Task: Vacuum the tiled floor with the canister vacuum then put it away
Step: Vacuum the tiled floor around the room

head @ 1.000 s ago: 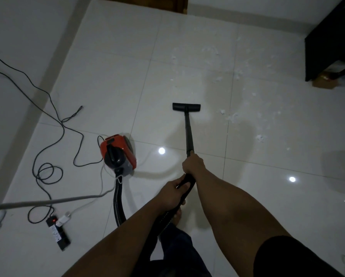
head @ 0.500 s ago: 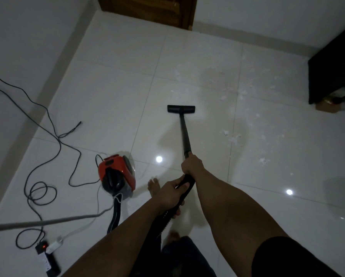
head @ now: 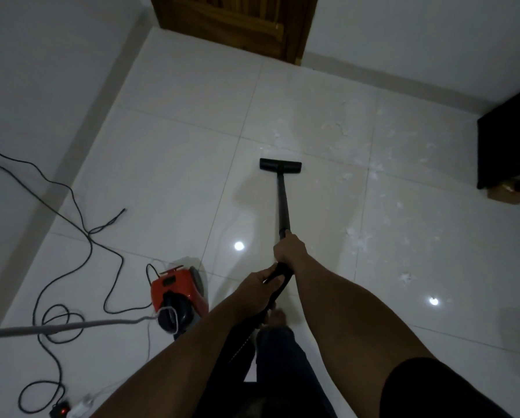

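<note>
The red and black canister vacuum [head: 177, 297] sits on the white tiled floor [head: 168, 182] to my left. Its black wand [head: 283, 200] runs forward to the flat floor head [head: 280, 165], which rests on the tiles. My right hand [head: 289, 247] grips the wand's upper end. My left hand [head: 260, 286] holds the black handle just behind it. The hose drops from the handle between my arms, mostly hidden. White debris scraps [head: 358, 233] lie scattered right of the floor head.
Black cables [head: 81, 224] loop over the floor at left, ending at a power strip [head: 61, 411] with a red light. A wooden door [head: 234, 22] stands ahead. Dark furniture [head: 506, 140] with a cardboard box [head: 506, 191] beneath is at right. My bare foot [head: 278, 318] is under my hands.
I have stepped forward: the door and far wall have come closer, and the canister and cables now lie further back. The floor head has advanced along the tiles toward the debris.
</note>
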`<state>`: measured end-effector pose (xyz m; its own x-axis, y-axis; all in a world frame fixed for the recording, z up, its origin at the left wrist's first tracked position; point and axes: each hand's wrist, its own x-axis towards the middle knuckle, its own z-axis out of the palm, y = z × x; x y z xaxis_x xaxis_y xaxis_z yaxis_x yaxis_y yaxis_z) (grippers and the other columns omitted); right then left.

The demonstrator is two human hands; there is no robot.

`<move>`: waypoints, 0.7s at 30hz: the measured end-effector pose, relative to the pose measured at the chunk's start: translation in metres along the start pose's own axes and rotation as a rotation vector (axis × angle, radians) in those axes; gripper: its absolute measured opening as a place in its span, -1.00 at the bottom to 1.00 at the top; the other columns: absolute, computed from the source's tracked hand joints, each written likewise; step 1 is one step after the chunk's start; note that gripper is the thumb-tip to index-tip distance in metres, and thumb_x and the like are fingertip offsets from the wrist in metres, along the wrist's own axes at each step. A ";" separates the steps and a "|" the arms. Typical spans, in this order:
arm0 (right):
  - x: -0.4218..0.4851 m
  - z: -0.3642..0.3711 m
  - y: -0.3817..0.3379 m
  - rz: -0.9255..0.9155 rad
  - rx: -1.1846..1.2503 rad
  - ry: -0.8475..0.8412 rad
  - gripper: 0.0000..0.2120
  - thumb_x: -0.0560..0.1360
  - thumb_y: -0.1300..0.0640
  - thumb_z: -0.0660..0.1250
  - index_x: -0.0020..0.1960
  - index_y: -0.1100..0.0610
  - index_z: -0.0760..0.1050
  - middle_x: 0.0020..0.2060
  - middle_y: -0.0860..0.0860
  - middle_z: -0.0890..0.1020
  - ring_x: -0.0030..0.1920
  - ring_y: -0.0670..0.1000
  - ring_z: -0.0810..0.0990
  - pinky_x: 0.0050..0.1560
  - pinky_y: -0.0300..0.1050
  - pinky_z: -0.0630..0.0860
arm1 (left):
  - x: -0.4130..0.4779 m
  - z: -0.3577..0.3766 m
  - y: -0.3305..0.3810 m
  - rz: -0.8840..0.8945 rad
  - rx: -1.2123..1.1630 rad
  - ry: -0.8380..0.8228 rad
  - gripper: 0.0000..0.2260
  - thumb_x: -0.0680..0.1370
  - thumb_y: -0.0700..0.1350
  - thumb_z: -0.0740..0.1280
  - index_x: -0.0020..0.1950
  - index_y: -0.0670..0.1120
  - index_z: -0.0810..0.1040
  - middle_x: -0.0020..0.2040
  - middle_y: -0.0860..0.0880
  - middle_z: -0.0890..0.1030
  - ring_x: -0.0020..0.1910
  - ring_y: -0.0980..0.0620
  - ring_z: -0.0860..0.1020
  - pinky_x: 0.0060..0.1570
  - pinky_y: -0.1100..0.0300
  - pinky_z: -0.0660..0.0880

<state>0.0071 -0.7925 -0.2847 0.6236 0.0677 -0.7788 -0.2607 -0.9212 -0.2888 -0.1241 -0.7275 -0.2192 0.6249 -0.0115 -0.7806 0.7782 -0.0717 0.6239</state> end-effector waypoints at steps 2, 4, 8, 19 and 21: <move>0.009 -0.007 -0.015 -0.002 0.016 -0.011 -0.41 0.58 0.25 0.16 0.59 0.13 0.11 0.29 0.18 0.49 0.12 0.13 0.54 -0.13 -0.13 0.42 | 0.008 -0.011 0.010 0.023 0.013 0.022 -0.60 0.69 0.04 0.18 0.53 0.05 0.33 -0.04 -0.14 0.65 -0.24 -0.02 0.60 -0.26 0.23 0.55; 0.023 -0.014 -0.030 0.002 0.045 -0.028 -0.40 0.59 0.26 0.16 0.59 0.12 0.10 0.29 0.18 0.49 0.01 0.09 0.50 -0.24 -0.17 0.42 | 0.017 -0.025 0.023 0.020 -0.005 0.026 -0.61 0.68 0.07 0.19 0.52 0.09 0.33 0.10 -0.20 0.66 -0.15 -0.15 0.65 -0.19 0.15 0.62; 0.054 -0.029 -0.062 0.007 0.131 -0.054 -0.36 0.55 0.25 0.25 0.58 0.14 0.11 0.28 0.18 0.49 -0.03 0.07 0.50 -0.20 -0.15 0.46 | 0.042 -0.058 0.052 -0.009 0.002 0.016 -0.66 0.66 0.12 0.21 0.42 0.08 0.42 -0.06 -0.22 0.67 -0.28 -0.20 0.65 -0.25 -0.06 0.65; 0.181 -0.126 -0.160 0.073 0.320 -0.082 -0.25 0.56 0.30 0.20 0.64 -0.02 -0.05 0.36 0.17 0.45 0.16 0.13 0.55 -0.15 -0.14 0.47 | 0.168 -0.132 0.180 -0.068 0.073 0.010 -0.54 0.65 0.15 0.20 0.54 0.15 0.27 -0.18 -0.16 0.60 -0.54 0.02 0.51 -0.51 0.17 0.49; 0.204 -0.149 -0.174 0.087 0.361 -0.108 -0.25 0.57 0.30 0.19 0.64 -0.04 -0.06 0.35 0.18 0.46 -0.02 0.06 0.54 -0.33 -0.20 0.41 | 0.195 -0.141 0.205 -0.076 0.087 0.021 -0.54 0.66 0.13 0.20 0.55 0.10 0.27 -0.04 -0.21 0.64 -0.43 0.01 0.57 -0.43 0.20 0.49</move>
<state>0.2896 -0.6760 -0.3102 0.5111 0.0528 -0.8579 -0.5642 -0.7324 -0.3811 0.1665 -0.6043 -0.2387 0.5662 0.0184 -0.8240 0.8155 -0.1576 0.5568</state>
